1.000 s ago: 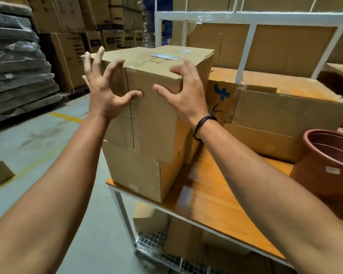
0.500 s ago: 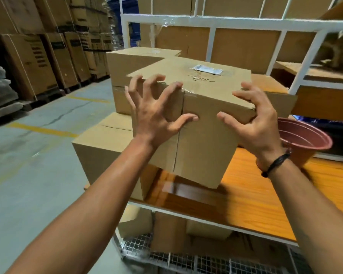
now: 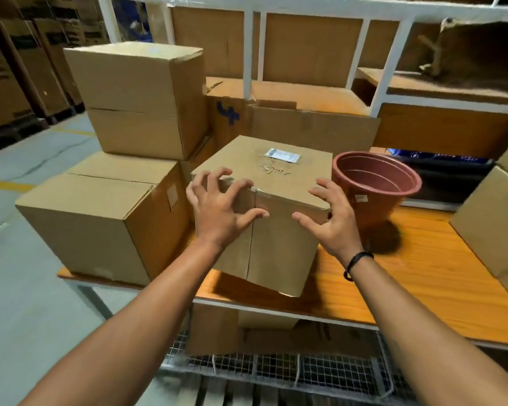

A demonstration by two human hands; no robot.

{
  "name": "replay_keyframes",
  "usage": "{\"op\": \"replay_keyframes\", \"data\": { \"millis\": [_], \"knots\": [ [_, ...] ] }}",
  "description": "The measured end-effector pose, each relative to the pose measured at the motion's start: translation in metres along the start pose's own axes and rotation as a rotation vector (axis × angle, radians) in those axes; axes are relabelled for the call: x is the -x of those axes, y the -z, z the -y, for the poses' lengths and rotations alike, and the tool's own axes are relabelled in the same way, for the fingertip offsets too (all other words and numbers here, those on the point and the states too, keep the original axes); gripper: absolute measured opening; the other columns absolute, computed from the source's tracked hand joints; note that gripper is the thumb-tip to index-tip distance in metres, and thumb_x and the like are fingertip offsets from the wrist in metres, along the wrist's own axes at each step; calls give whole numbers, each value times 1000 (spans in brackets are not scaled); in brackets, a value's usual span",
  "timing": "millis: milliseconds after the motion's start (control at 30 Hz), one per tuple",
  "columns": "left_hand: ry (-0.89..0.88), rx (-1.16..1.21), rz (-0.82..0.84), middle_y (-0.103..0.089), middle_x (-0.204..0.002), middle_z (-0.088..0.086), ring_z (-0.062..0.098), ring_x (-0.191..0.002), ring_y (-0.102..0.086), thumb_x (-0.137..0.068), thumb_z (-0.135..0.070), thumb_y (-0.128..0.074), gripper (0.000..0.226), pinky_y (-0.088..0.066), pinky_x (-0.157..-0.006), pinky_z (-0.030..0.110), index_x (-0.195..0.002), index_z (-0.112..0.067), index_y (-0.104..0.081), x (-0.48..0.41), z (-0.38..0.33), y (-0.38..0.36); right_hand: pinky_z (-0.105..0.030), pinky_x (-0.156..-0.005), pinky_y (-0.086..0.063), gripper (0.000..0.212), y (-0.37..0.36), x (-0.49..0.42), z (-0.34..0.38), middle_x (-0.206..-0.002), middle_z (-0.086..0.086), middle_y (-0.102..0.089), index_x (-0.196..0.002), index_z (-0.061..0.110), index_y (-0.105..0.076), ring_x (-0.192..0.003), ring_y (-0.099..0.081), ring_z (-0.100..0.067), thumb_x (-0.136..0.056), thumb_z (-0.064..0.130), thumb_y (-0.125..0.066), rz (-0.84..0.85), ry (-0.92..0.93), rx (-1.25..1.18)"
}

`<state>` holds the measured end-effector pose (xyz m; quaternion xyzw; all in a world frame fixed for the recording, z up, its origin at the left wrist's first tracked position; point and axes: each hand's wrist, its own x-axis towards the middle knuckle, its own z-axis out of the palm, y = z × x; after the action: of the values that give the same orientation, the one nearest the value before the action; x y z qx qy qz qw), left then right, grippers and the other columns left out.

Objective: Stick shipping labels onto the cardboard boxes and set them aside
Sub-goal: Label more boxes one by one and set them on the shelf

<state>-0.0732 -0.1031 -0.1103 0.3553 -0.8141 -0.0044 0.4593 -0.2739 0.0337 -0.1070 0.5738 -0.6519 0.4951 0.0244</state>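
Now lower, box [image 3: 279,244] in left hand [image 3: 217,209], right hand [image 3: 332,222]

The orange wooden tabletop [image 3: 423,273] bears a large cardboard box [image 3: 100,218] at its left corner, a labelled box [image 3: 279,253] tilted at the middle, a brown pot [image 3: 376,189] just beside it, and another box [image 3: 493,224] at the right edge.

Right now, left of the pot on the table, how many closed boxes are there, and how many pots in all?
Boxes: 3 (held box, low box, top box)
Pot: 1
Total: 4
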Motion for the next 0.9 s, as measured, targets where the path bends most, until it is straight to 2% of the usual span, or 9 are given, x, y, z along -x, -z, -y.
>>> {"op": "replay_keyframes", "data": {
  "millis": [200,267,367,433,567,633,733,833,900],
  "knots": [
    [123,11,63,-47,-128,1,30,-125,-36,-69,-75,-66,50,-34,-101,61,-105,-39,-65,30,0,-26,-6,-105,-27,61,-14,11,-40,-139,-7,-50,-117,12,-62,-128,-44,-15,-73,54,-73,108,11,-22],
    [149,-8,83,-47,-127,0,29,-125,-34,-70,-76,-64,50,-36,-100,59,-105,-40,-64,39,-1,-33,-11,-107,-30,59,-19,18,-52,-140,-3,-48,-117,13,-62,-129,-43,-14,-74,51,-75,124,11,-13],
    [179,-18,118,-48,-128,1,28,-125,-34,-69,-77,-64,53,-35,-102,58,-106,-39,-66,49,0,-44,-45,-111,-40,58,-26,27,-70,-142,-2,-45,-119,16,-60,-135,-41,-23,-75,52,-74,142,5,-4],
    [172,-29,146,-48,-128,2,28,-124,-34,-68,-76,-65,55,-34,-102,57,-106,-36,-66,55,3,-50,-56,-108,-40,57,-30,32,-78,-144,-4,-44,-118,19,-59,-139,-37,-31,-75,52,-76,148,-10,-4],
    [206,-35,227,-47,-128,0,27,-126,-32,-65,-73,-70,58,-32,-104,64,-108,-35,-63,54,12,-54,-53,-113,-32,57,-41,41,-81,-145,-3,-46,-118,21,-59,-142,-31,-40,-74,52,-76,157,-10,60],
    [184,-98,245,-49,-128,-3,26,-128,-33,-68,-80,-61,60,-18,-110,70,-109,-36,-63,50,16,-51,-48,-111,-29,58,-41,39,-78,-145,-1,-46,-119,22,-59,-142,-29,-37,-77,61,-65,166,-15,77],
    [139,-179,188,-58,-120,-10,21,-127,-41,-75,-86,-40,62,2,-113,69,-102,-36,-68,43,16,-42,-48,-107,-30,53,-33,32,-79,-138,0,-53,-113,22,-66,-133,-37,-33,-83,63,-51,133,17,75],
    [114,-179,163,-64,-113,-10,20,-123,-46,-83,-78,-38,56,0,-113,69,-93,-35,-72,23,14,-38,-44,-101,-33,60,-24,6,-80,-128,-3,-59,-110,20,-67,-122,-46,-30,-90,68,-38,21,-1,54],
    [109,-166,274,-61,-122,-10,20,-128,-42,-84,-76,-42,52,-1,-113,69,-100,-37,-71,0,17,-40,-39,-104,-33,61,-23,-17,-77,-128,-3,-58,-116,22,-64,-123,-48,-28,-84,70,-45,-1,-100,76]
  ]
}}
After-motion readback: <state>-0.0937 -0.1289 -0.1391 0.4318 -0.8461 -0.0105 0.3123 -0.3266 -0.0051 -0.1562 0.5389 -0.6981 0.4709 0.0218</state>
